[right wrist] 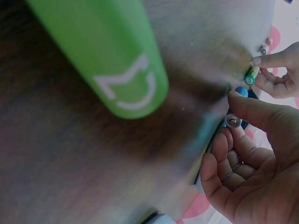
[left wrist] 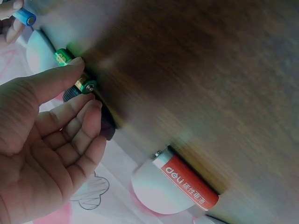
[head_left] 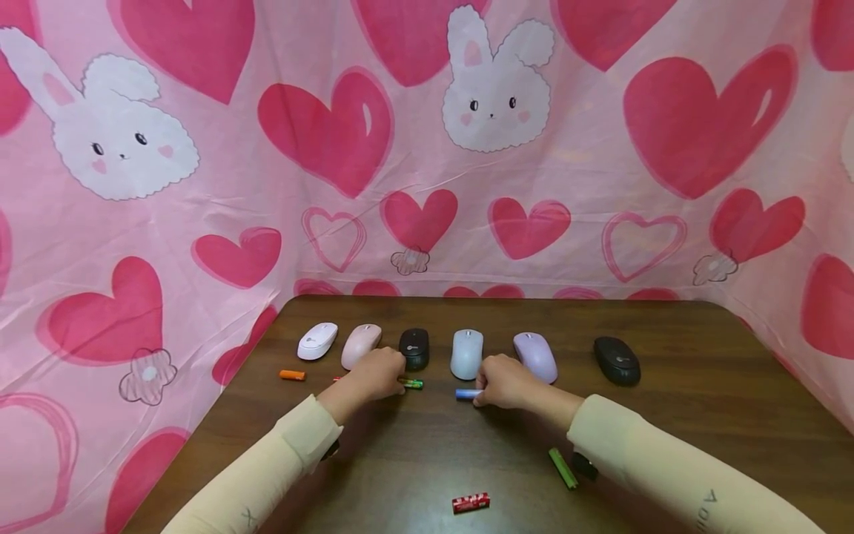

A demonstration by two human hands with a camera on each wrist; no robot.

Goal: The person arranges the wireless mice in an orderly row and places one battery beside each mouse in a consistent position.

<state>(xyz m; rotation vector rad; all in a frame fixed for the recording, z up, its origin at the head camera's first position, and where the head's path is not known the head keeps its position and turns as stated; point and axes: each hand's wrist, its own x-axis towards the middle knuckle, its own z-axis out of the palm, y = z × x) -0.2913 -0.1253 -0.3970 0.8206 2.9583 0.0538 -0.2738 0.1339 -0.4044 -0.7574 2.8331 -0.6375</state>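
Note:
My left hand [head_left: 382,373] pinches a green battery [head_left: 414,384] between thumb and fingers, just in front of a black mouse [head_left: 414,345]. A blue battery [head_left: 465,394] is pinched in my right hand [head_left: 510,382], in front of the light blue mouse [head_left: 466,354]. The right wrist view shows the end of that blue battery [right wrist: 233,121] beyond the thumb. Beside my left hand, a red-and-silver battery [left wrist: 187,182] lies in front of the pink mouse [head_left: 361,345], mostly hidden by the hand in the head view.
An orange battery [head_left: 292,375] lies before the white mouse [head_left: 317,341]. A lavender mouse [head_left: 537,359] and another black mouse [head_left: 617,361] stand at right. Nearer are a light green battery [head_left: 563,468], by the right forearm, and a red battery [head_left: 471,503]. Pink cloth [head_left: 414,170] surrounds the table.

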